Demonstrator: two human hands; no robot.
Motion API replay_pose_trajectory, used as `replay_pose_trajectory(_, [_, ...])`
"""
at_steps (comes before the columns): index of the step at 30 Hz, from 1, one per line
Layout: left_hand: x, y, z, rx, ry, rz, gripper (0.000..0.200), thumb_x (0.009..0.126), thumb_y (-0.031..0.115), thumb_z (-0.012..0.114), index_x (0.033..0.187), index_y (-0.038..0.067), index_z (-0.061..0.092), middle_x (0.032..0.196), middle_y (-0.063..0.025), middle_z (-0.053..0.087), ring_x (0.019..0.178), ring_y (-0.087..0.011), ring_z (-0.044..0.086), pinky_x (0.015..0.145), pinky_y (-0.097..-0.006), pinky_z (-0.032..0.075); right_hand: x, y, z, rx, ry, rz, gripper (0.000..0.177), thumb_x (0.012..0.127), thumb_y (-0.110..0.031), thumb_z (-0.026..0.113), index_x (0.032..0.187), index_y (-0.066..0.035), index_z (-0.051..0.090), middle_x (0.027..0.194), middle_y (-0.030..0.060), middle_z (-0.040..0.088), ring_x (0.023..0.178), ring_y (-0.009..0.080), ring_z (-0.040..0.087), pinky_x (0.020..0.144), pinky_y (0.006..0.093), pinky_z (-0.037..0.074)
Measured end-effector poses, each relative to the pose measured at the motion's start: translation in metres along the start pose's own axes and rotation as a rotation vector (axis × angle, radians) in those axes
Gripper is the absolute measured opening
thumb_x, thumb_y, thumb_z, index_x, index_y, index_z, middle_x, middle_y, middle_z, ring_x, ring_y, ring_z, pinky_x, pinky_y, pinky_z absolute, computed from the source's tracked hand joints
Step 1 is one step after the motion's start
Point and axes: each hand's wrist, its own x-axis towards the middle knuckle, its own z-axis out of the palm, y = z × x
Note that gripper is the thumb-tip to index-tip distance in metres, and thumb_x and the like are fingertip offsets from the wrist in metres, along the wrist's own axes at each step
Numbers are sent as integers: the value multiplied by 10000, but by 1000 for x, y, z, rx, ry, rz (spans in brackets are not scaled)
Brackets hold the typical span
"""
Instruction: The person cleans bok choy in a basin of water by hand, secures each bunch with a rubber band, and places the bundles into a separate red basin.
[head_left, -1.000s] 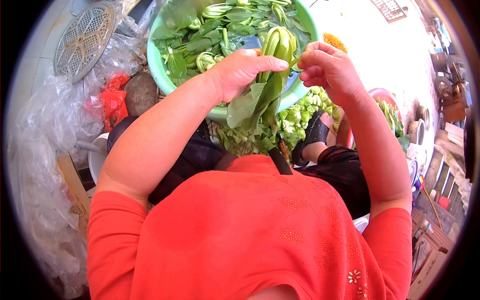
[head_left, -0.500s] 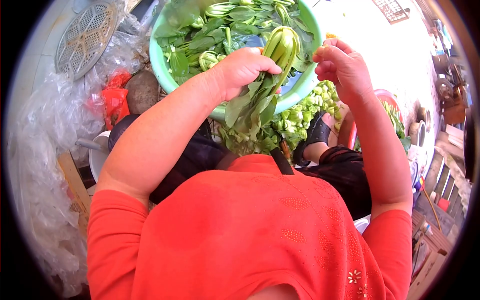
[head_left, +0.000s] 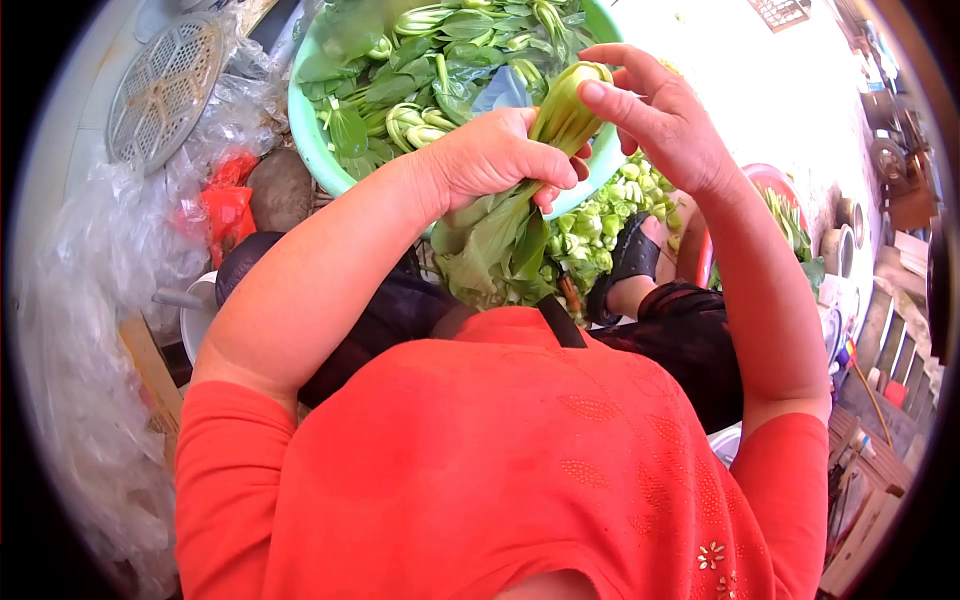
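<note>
My left hand (head_left: 500,160) is closed around the leafy middle of a head of bok choy (head_left: 568,105), its pale root end pointing up and away. Below that hand the leaves hang down toward my lap. Curled about the root end is my right hand (head_left: 655,115), with thumb and fingertips against the stalks. Just beyond, a light green basin (head_left: 306,110) holds many more bok choy heads and loose leaves (head_left: 440,75). Cut pale green ends (head_left: 600,225) lie heaped on the floor beside the basin.
Crumpled clear plastic (head_left: 100,300) covers the left side, with a round plastic grate (head_left: 165,90) and a red bag (head_left: 230,205) there. A white bucket (head_left: 198,318) stands by my left leg. At right is a red basin (head_left: 775,180) with greens.
My right hand has moved left and up from beside the bok choy onto its root end. The bok choy has tilted more to the right in my left hand.
</note>
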Motion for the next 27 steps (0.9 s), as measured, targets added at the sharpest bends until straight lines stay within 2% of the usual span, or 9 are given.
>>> replay_pose_trajectory(1, [0, 0, 5, 5, -42, -30, 373, 727, 25, 631, 1088, -36, 559, 970, -141, 594, 616, -123, 574, 651, -272, 513, 0, 2, 10, -60, 41, -94, 503, 805, -429, 710, 1087, -26, 602, 794, 107, 627, 608, 106, 577, 578, 253, 484])
replay_pose_trajectory(2, [-1, 1, 12, 37, -41, -42, 299, 711, 21, 589, 1003, -37, 562, 777, -100, 605, 612, -130, 581, 656, -264, 494, -2, 0, 17, -65, 46, -68, 471, 802, -410, 716, 1044, -23, 601, 716, 97, 625, 585, 105, 588, 565, 257, 486])
replay_pose_trajectory(4, [1, -4, 12, 17, -56, -61, 297, 717, 23, 587, 1008, -32, 565, 832, -110, 610, 647, -140, 593, 680, -271, 497, -2, 3, 27, -65, 92, -95, 352, 796, -334, 715, 923, -26, 598, 520, 56, 594, 512, 104, 603, 524, 272, 490])
replay_pose_trajectory(11, [-4, -9, 19, -17, 40, 30, 294, 805, 106, 644, 1056, -20, 555, 903, -122, 627, 765, -186, 643, 786, -321, 518, 5, -3, 27, -67, 181, -104, 227, 749, -249, 666, 847, -48, 626, 516, 60, 590, 475, 113, 587, 526, 273, 496])
replay_pose_trajectory(17, [-4, -12, 15, -70, -51, -37, 250, 852, 161, 633, 1023, 7, 537, 813, -72, 600, 666, -179, 620, 776, -330, 522, 15, 7, 24, -204, 173, -216, 226, 817, -269, 663, 889, -57, 630, 653, 16, 608, 598, 68, 576, 545, 231, 471])
replay_pose_trajectory(20, [-4, -11, 12, -70, -26, -24, 205, 864, 180, 619, 974, 30, 535, 766, -49, 578, 611, -161, 587, 718, -320, 518, 19, 1, 22, -182, 37, -8, 301, 842, -334, 668, 954, -59, 621, 695, 12, 599, 608, 54, 548, 523, 222, 452])
replay_pose_trajectory(22, [-3, -9, 11, -94, 47, 25, 198, 870, 210, 629, 945, 44, 551, 760, -46, 574, 598, -148, 579, 659, -300, 503, 19, -7, 23, 143, 15, 146, 423, 854, -402, 672, 1060, -41, 596, 746, 17, 600, 585, 48, 534, 495, 207, 432])
replay_pose_trajectory(25, [-4, 1, 2, -83, 171, 59, 220, 867, 229, 651, 953, 47, 562, 761, -43, 575, 613, -147, 585, 637, -288, 505, 23, -5, 16, 144, 79, 128, 607, 780, -507, 720, 1074, 8, 590, 795, 77, 649, 612, 108, 604, 489, 237, 468])
replay_pose_trajectory(27, [-5, 4, 3, -63, 212, 81, 267, 841, 265, 704, 922, 46, 576, 750, -43, 576, 604, -149, 580, 575, -289, 485, 22, -6, 14, 129, 35, 149, 558, 802, -425, 728, 1083, 33, 580, 855, 85, 649, 630, 110, 620, 483, 235, 468])
